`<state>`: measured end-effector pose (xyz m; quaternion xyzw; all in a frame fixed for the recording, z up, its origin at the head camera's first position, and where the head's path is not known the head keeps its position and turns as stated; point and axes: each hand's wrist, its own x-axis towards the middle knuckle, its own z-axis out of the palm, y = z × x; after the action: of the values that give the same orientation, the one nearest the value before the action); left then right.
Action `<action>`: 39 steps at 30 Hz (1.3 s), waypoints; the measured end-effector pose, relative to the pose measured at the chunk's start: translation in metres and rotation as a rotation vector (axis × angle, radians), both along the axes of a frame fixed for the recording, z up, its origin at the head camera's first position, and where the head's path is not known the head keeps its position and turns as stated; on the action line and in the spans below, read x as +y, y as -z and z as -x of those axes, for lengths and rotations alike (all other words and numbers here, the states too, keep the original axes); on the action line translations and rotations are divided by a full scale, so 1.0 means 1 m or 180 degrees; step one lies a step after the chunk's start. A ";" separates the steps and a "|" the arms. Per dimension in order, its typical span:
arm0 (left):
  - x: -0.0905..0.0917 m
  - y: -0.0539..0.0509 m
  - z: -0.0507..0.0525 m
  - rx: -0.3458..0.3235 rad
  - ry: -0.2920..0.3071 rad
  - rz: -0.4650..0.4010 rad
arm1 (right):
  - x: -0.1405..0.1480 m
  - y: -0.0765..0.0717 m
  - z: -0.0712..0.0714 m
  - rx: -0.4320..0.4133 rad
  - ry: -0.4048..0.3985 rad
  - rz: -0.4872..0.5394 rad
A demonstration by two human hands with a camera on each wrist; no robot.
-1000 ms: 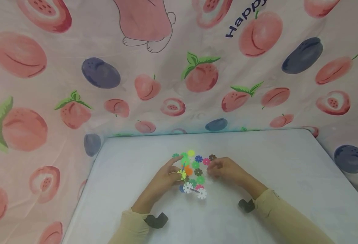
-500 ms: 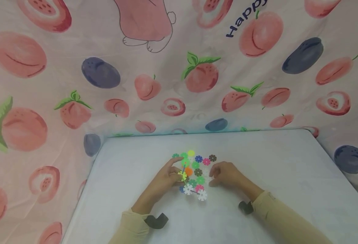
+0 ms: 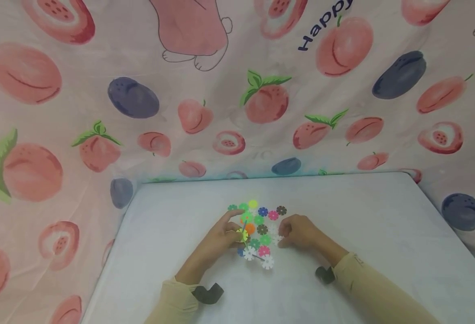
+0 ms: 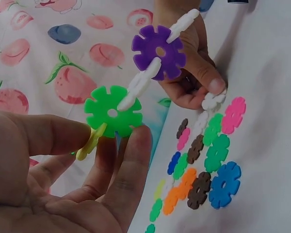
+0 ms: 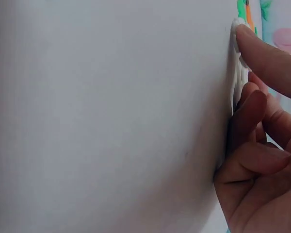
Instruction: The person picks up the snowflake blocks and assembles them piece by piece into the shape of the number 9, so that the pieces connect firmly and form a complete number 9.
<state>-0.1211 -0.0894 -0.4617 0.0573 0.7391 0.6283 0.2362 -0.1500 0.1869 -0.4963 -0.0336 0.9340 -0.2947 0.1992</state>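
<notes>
My left hand (image 3: 217, 234) pinches a yellow snowflake disc (image 4: 90, 141) at one end of a linked chain, held above the table. In the left wrist view the chain runs on through a green disc (image 4: 111, 109), a white disc (image 4: 139, 83), a purple disc (image 4: 159, 52) and another white disc (image 4: 184, 24). My right hand (image 3: 300, 230) is low at the right side of the loose discs. Its thumb and fingers pinch a white snowflake disc (image 4: 214, 99) at the table, also partly visible as a white edge (image 5: 236, 36) in the right wrist view.
Loose snowflake discs lie flat between the hands, among them a pink disc (image 3: 273, 215), a brown disc (image 3: 262, 229) and a blue disc (image 4: 225, 184). They rest on a white table (image 3: 342, 202). A fruit-print cloth (image 3: 205, 90) hangs behind it.
My right hand has drawn back from near the pink and brown discs, toward me, to the white discs. The left hand stays nearly still; its chain dips slightly.
</notes>
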 end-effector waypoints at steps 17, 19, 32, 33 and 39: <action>-0.001 0.005 0.002 0.0013 0.0077 0.0048 | 0.010 -0.005 -0.001 -0.0235 -0.0061 0.0742; -0.001 0.005 0.002 0.0018 0.0093 0.0042 | 0.009 -0.007 -0.001 -0.0200 -0.0084 0.0794; 0.000 0.003 0.002 -0.0059 0.0193 0.0094 | 0.003 -0.013 0.002 -0.0160 0.0054 0.1180; 0.000 0.003 0.002 -0.0061 0.0207 0.0093 | 0.003 -0.014 0.002 -0.0145 0.0036 0.1231; 0.000 0.005 0.000 -0.0043 0.0295 -0.0004 | -0.001 -0.019 0.000 0.0008 -0.0050 0.1485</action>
<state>-0.1214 -0.0891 -0.4668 0.0874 0.7336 0.6176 0.2699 -0.1505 0.1859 -0.4771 -0.0864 0.8405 -0.5011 0.1871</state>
